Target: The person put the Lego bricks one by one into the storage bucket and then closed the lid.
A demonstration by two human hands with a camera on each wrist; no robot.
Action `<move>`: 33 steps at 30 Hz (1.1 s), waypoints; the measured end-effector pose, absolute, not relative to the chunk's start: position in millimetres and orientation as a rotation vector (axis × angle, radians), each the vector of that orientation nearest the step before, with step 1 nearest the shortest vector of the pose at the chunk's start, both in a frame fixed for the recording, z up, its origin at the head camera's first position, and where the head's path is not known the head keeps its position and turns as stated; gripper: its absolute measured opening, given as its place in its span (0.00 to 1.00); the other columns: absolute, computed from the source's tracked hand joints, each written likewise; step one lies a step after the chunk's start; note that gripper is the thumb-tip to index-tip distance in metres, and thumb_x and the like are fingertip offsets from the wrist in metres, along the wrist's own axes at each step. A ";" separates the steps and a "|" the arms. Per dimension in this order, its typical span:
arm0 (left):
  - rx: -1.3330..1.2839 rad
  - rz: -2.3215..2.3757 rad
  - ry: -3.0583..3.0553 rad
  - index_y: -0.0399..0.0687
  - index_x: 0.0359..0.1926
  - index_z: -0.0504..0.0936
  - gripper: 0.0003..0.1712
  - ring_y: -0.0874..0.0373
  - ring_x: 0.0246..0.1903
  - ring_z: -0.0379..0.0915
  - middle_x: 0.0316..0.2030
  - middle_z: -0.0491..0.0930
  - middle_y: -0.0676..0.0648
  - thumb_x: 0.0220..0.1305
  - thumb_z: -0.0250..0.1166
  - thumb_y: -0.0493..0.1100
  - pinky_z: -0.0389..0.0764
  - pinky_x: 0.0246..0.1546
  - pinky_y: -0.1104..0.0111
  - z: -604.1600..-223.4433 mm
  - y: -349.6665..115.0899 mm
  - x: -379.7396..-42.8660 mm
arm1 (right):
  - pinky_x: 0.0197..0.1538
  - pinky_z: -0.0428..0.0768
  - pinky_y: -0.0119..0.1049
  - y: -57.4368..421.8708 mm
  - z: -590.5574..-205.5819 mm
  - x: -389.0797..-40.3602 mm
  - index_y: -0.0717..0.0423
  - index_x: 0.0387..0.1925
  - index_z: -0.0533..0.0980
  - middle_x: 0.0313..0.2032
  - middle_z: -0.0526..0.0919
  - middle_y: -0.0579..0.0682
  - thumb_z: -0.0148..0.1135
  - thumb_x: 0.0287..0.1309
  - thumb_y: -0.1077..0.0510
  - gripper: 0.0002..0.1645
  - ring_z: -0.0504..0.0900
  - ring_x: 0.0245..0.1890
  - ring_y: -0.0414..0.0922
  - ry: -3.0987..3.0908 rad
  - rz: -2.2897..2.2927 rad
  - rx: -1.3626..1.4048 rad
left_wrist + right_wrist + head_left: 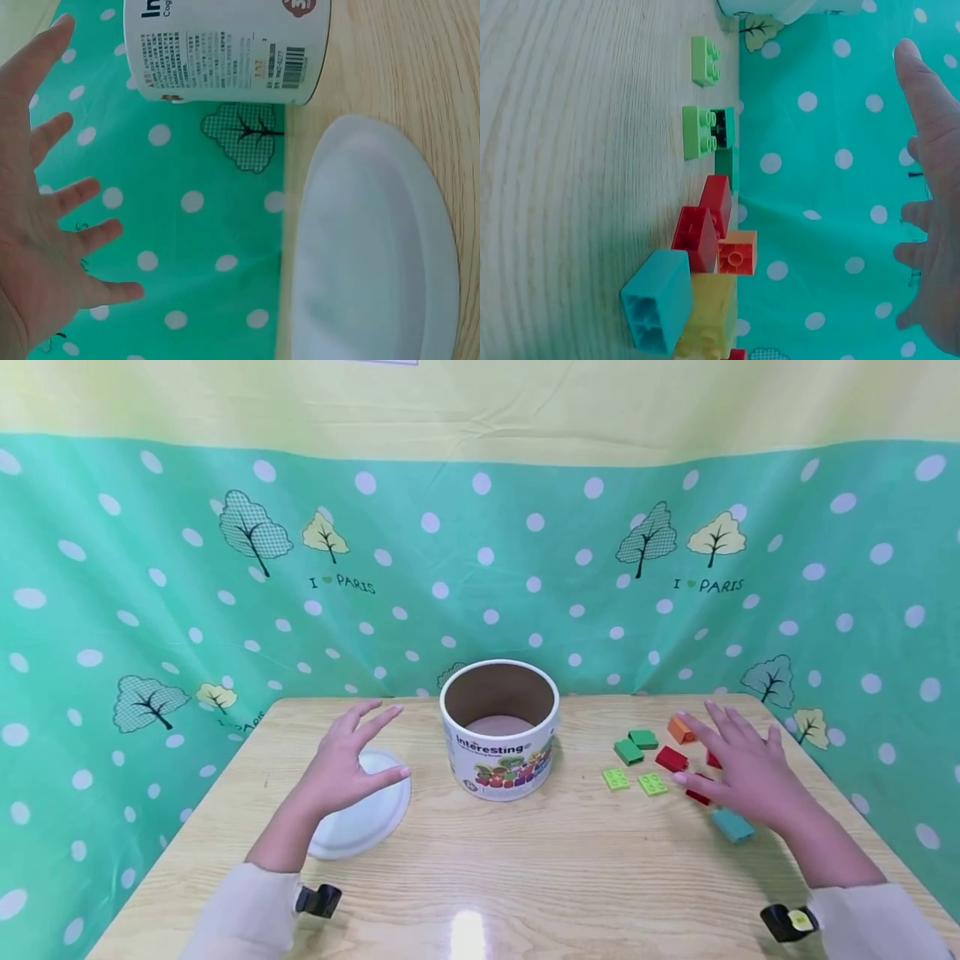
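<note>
Red toy blocks (671,759) lie on the wooden table (525,877) near our right hand (750,768), with more colours around them. That hand is up above the table, fingers spread, with nothing in it. Our left hand (348,764) is spread too, above a round white disc (360,827) and not touching it. We think we are at the reaching part, with nothing picked up yet. To take a block, we would need to bring the right hand down, then pinch its sides with thumb and fingers. An orange block (680,729) is at the back, and a blue block (732,825) is nearest us. Two dark green blocks (628,752) and two light green blocks (616,778) are on the left. The right wrist view shows a yellow block (709,307) beside the blue one. Light green ones are thin with bumps up; the blue one shows its hollow side. Between our hands stands an open tub (501,777).
</note>
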State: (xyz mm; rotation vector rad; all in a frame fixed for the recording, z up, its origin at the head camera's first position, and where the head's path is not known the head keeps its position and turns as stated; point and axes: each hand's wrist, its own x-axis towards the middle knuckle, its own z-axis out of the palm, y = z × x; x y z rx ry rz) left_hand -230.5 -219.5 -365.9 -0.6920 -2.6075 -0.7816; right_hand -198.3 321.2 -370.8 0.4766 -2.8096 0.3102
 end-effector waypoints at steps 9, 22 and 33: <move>-0.711 -1.230 -2.465 0.55 0.71 0.67 0.45 0.43 0.66 0.57 0.67 0.62 0.44 0.52 0.76 0.45 0.61 0.61 0.36 -374.6 -203.4 -235.0 | 0.64 0.32 0.74 340.3 -378.1 -188.8 0.46 0.76 0.53 0.71 0.49 0.70 0.72 0.53 0.45 0.55 0.48 0.68 0.73 -2.763 0.437 0.451; -0.626 -1.662 -2.456 0.56 0.72 0.65 0.45 0.44 0.65 0.60 0.69 0.61 0.47 0.54 0.75 0.43 0.68 0.59 0.39 -382.8 -179.6 -245.7 | 0.45 0.62 0.81 369.3 -387.5 -181.1 0.50 0.76 0.53 0.71 0.49 0.73 0.80 0.40 0.46 0.65 0.51 0.65 0.76 -2.776 0.524 0.387; -0.500 -1.889 -2.379 0.50 0.72 0.65 0.45 0.45 0.66 0.62 0.69 0.64 0.47 0.54 0.75 0.38 0.76 0.56 0.50 -389.7 -165.8 -257.7 | 0.41 0.60 0.83 382.4 -395.6 -177.9 0.50 0.76 0.51 0.72 0.48 0.71 0.82 0.38 0.49 0.68 0.50 0.64 0.79 -2.779 0.636 0.361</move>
